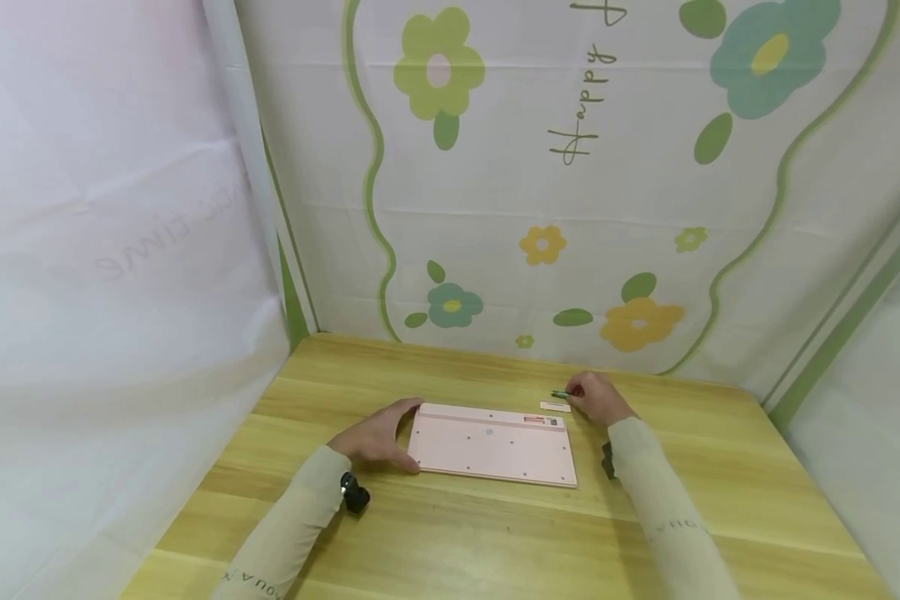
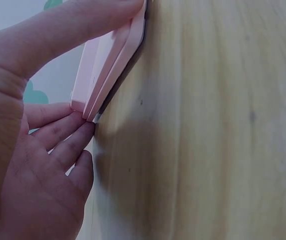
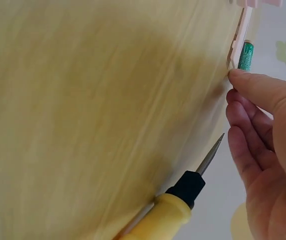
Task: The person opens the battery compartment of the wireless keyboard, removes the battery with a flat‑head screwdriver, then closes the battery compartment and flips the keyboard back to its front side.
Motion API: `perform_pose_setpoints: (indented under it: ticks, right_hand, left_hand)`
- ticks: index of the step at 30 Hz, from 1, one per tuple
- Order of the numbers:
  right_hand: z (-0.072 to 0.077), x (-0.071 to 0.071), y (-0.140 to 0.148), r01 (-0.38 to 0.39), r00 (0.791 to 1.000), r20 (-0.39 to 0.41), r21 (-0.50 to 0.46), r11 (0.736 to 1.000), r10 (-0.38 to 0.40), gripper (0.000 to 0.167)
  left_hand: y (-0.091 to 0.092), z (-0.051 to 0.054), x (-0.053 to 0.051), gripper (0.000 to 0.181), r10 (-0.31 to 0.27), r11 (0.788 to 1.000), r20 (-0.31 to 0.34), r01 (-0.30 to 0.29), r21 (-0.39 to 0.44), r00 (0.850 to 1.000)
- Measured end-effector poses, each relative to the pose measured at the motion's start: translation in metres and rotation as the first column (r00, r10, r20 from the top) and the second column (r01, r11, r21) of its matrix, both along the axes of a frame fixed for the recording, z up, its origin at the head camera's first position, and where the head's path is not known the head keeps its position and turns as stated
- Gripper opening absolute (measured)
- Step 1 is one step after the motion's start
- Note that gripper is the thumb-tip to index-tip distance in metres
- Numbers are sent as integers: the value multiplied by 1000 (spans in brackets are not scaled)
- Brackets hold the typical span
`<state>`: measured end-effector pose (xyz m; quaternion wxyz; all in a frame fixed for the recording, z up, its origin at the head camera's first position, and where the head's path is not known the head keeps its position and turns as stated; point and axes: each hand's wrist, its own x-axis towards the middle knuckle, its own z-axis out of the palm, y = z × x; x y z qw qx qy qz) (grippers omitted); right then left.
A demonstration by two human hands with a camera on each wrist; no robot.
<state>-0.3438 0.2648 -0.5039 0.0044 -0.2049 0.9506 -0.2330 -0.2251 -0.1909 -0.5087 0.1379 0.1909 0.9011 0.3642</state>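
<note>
A pink keyboard (image 1: 487,454) lies underside up on the table, its small battery compartment (image 1: 537,420) uncovered at the far right. My left hand (image 1: 375,433) holds its left end, thumb at the near edge and fingers at the far corner. In the left wrist view, the fingertips touch the corner of the keyboard (image 2: 117,65). Beyond the keyboard's far right corner, my right hand (image 1: 596,398) pinches a green battery (image 1: 560,394) by one end. The small pink battery cover (image 1: 555,407) lies beside those fingertips. The right wrist view shows the battery (image 3: 246,55) just past the thumb.
A screwdriver with a yellow handle (image 3: 165,220) lies near my right hand in the right wrist view; the head view does not show it. The wooden table (image 1: 495,542) ends at a flowered cloth (image 1: 487,192) at the back. White cloth (image 1: 120,333) hangs along the left.
</note>
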Motion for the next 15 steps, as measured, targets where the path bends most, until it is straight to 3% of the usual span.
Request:
perform_pose_setpoints:
  ticks: [15]
  right_hand:
    - [3, 2, -2, -20, 1000, 1, 24, 1000, 20, 9]
  left_hand:
    - [-1, 0, -1, 124, -7, 1000, 0, 7, 13, 1000]
